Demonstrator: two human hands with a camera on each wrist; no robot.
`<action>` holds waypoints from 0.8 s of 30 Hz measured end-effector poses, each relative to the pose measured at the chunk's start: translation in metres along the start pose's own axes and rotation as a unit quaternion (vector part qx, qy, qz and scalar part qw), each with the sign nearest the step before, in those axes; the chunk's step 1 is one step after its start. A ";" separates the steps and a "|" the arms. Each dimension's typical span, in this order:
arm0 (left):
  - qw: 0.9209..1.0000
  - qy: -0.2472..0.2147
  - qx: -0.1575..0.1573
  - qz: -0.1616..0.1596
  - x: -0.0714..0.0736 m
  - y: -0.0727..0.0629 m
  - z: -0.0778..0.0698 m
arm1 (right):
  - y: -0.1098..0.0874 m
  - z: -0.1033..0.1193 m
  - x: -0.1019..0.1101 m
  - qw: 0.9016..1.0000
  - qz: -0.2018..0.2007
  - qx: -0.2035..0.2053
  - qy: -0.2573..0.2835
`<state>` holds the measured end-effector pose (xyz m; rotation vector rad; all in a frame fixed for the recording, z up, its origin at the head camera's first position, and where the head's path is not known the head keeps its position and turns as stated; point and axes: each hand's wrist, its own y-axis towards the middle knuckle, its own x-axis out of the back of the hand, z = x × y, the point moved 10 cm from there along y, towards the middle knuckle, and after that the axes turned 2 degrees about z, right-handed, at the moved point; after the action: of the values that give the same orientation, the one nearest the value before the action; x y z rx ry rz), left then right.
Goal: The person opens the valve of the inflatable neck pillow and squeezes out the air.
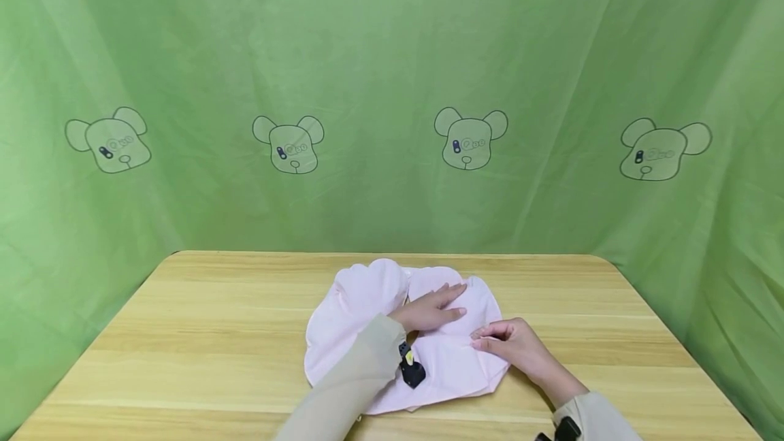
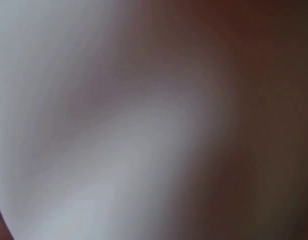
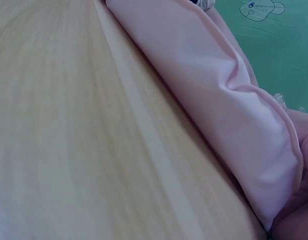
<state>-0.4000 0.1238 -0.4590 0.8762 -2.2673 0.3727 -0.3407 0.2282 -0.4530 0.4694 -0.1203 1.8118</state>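
A pale pink piece of cloth point(image 1: 355, 312) with a scalloped outline lies spread on the table, puffed and creased in places. Across its upper right part my left hand point(image 1: 429, 308) lies with straight fingers, palm down on the fabric. My right hand point(image 1: 520, 346) pinches the cloth near its right edge between thumb and fingers. In the right wrist view the cloth's side point(image 3: 204, 85) rises from the tabletop, and part of the right hand point(image 3: 296, 217) shows at the lower right corner. The left wrist view is only a blur of pale and dark tones.
The wooden table point(image 1: 202, 332) has rounded far corners. A green curtain point(image 1: 380, 53) printed with bear heads hangs behind it and along both sides. A black wrist device point(image 1: 412, 371) on the left wrist overlaps the cloth.
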 end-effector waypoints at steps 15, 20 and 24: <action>0.998 0.065 0.014 0.019 -0.005 0.000 0.000 | 0.000 0.002 0.001 1.000 -0.002 0.006 -0.010; 0.996 0.087 0.010 0.023 -0.006 -0.001 -0.002 | 0.000 0.003 0.001 1.000 -0.003 0.010 -0.011; 0.994 0.105 0.006 0.027 -0.007 -0.001 -0.002 | -0.001 0.003 0.000 1.000 -0.001 0.011 -0.006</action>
<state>-0.3945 0.1279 -0.4625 0.7469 -2.0989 0.4806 -0.3393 0.2277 -0.4503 0.4953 -0.1081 1.8096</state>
